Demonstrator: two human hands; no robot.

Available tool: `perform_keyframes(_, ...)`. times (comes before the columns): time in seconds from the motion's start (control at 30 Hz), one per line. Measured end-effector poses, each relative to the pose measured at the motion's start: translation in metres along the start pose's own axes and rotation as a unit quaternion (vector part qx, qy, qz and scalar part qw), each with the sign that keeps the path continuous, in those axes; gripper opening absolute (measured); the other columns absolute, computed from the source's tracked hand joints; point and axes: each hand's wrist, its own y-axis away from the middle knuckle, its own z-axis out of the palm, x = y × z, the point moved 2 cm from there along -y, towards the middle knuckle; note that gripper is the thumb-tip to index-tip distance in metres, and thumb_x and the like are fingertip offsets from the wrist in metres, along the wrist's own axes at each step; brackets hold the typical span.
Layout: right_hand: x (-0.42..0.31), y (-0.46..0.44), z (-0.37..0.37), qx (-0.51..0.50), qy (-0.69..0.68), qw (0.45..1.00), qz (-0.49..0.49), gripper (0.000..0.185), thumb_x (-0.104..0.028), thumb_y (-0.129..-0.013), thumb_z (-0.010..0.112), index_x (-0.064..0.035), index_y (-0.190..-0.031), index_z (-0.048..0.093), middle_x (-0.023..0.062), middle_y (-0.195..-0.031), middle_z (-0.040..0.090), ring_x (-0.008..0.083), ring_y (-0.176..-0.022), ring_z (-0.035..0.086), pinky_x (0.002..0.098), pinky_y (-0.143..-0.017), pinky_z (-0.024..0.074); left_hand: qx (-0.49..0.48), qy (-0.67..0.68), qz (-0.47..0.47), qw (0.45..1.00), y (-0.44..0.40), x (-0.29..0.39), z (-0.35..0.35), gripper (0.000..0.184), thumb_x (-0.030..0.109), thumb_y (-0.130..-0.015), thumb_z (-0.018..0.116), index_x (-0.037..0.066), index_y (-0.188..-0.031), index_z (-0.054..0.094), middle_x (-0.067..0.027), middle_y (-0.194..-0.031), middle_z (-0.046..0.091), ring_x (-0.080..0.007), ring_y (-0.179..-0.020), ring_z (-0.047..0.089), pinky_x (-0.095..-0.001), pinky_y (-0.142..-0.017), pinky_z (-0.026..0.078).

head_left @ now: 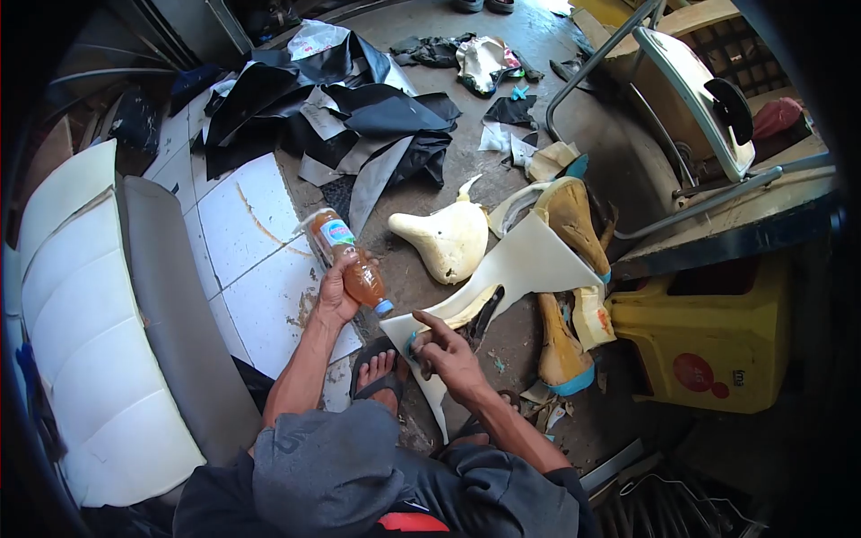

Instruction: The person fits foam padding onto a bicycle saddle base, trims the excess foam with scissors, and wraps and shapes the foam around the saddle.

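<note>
Apparently held both hands apart above the lap, with the left one closed round a plastic bottle. Clasped the bottle of orange-brown liquid about its lower-middle part in the left hand, tilted with its blue cap downward and toward the right, and with its label facing up at the far end. Extended the index finger of the right hand toward the cap, just short of it, with the other fingers curled in. Could not tell whether anything sat inside that curl, or whether it touched the pale sheet running beneath. Saw a yellowish strip and a dark elongated item lying on that sheet. Noticed a cream saddle-shaped piece on the floor beyond the bottle, and a tan saddle-like piece with a blue edge to the right. Found white tiles at the left, near a grey cushion and a white padded panel. Spotted crumpled black sheets farther off, and a yellow plastic item at far right.
</note>
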Motion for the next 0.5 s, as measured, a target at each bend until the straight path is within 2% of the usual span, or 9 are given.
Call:
perform_keyframes(0.07, 0.007, -0.003, 0.013, -0.022, -0.105, 0.993, 0.049, 0.069, -0.001, -0.089, 0.054, -0.006, -0.154, 0.034, 0.0048, -0.097, 0.061, 0.0109, -0.068, 0.056, 0.0252, -0.059, 0.0492, -0.038, 0.029, 0.064, 0.997, 0.004, 0.004, 0.013, 0.034, 0.016, -0.085, 0.073, 0.004, -0.112, 0.058, -0.0081, -0.096, 0.066, -0.0229, -0.089, 0.069, -0.0403, -0.083, 0.059)
perform_keyframes(0.1, 0.013, -0.006, 0.016, -0.03, -0.137, 0.987, 0.077, 0.078, 0.001, -0.087, 0.053, -0.0075, -0.159, 0.022, 0.0072, -0.098, 0.061, 0.0123, -0.064, 0.057, 0.0255, -0.056, 0.0496, -0.039, 0.029, 0.084, 0.995, 0.009, 0.007, 0.023, 0.032, 0.014, -0.085, 0.073, 0.004, -0.112, 0.058, -0.0073, -0.095, 0.066, -0.0218, -0.086, 0.068, -0.0401, -0.08, 0.059)
perform_keyframes(0.27, 0.009, -0.01, 0.026, -0.056, -0.256, 0.96, 0.098, 0.085, 0.001, -0.086, 0.053, -0.01, -0.161, 0.015, 0.0067, -0.098, 0.06, 0.0121, -0.067, 0.056, 0.0272, -0.056, 0.0494, -0.024, 0.038, 0.135, 0.99, 0.022, 0.01, 0.048, 0.03, 0.009, -0.085, 0.072, 0.004, -0.111, 0.058, -0.006, -0.092, 0.065, -0.0211, -0.081, 0.068, -0.0388, -0.074, 0.059)
perform_keyframes(0.3, 0.007, -0.01, 0.025, -0.072, -0.296, 0.947, 0.101, 0.087, 0.001, -0.086, 0.054, -0.0105, -0.161, 0.012, 0.0065, -0.098, 0.06, 0.0121, -0.068, 0.056, 0.0277, -0.057, 0.0493, -0.034, 0.019, 0.137, 0.99, 0.024, 0.007, 0.049, 0.036, 0.008, -0.084, 0.072, 0.005, -0.116, 0.054, -0.0065, -0.097, 0.063, -0.0208, -0.084, 0.067, -0.0377, -0.076, 0.059)
perform_keyframes(0.37, 0.005, -0.008, 0.023, -0.064, -0.314, 0.942, 0.104, 0.083, 0.0, -0.086, 0.054, -0.01, -0.16, 0.017, 0.0058, -0.097, 0.059, 0.0119, -0.069, 0.056, 0.0282, -0.057, 0.0492, -0.046, 0.0, 0.137, 0.989, 0.023, 0.0, 0.05, 0.043, 0.007, -0.084, 0.072, 0.005, -0.121, 0.05, -0.0071, -0.103, 0.061, -0.0206, -0.088, 0.066, -0.0366, -0.078, 0.058)
perform_keyframes(0.43, 0.005, -0.008, 0.017, -0.057, -0.332, 0.935, 0.108, 0.08, -0.001, -0.087, 0.054, -0.0094, -0.16, 0.021, 0.0052, -0.097, 0.058, 0.0117, -0.069, 0.055, 0.0287, -0.057, 0.0491, 0.066, -0.072, 0.27, 0.958, 0.018, -0.008, 0.045, 0.059, 0.011, -0.082, 0.076, 0.007, -0.127, 0.037, -0.0089, -0.106, 0.058, -0.0199, -0.09, 0.065, -0.0335, -0.078, 0.057)
perform_keyframes(0.47, 0.004, -0.006, 0.011, -0.079, -0.327, 0.937, 0.096, 0.074, -0.002, -0.087, 0.053, -0.0084, -0.157, 0.028, 0.0045, -0.095, 0.057, 0.0118, -0.069, 0.055, 0.0289, -0.057, 0.049, 0.067, -0.073, 0.268, 0.958, 0.015, -0.009, 0.04, 0.059, 0.011, -0.082, 0.076, 0.007, -0.127, 0.037, -0.0089, -0.106, 0.058, -0.0199, -0.09, 0.065, -0.0335, -0.078, 0.057)
perform_keyframes(0.5, 0.001, -0.004, 0.006, -0.101, -0.321, 0.938, 0.085, 0.069, -0.002, -0.088, 0.052, -0.0073, -0.154, 0.035, 0.0038, -0.094, 0.056, 0.0118, -0.068, 0.055, 0.029, -0.057, 0.0489, 0.105, -0.146, 0.276, 0.944, 0.014, -0.006, 0.035, 0.068, 0.011, -0.08, 0.077, 0.005, -0.13, 0.032, -0.0117, -0.114, 0.052, -0.021, -0.1, 0.059, -0.0353, -0.087, 0.052)
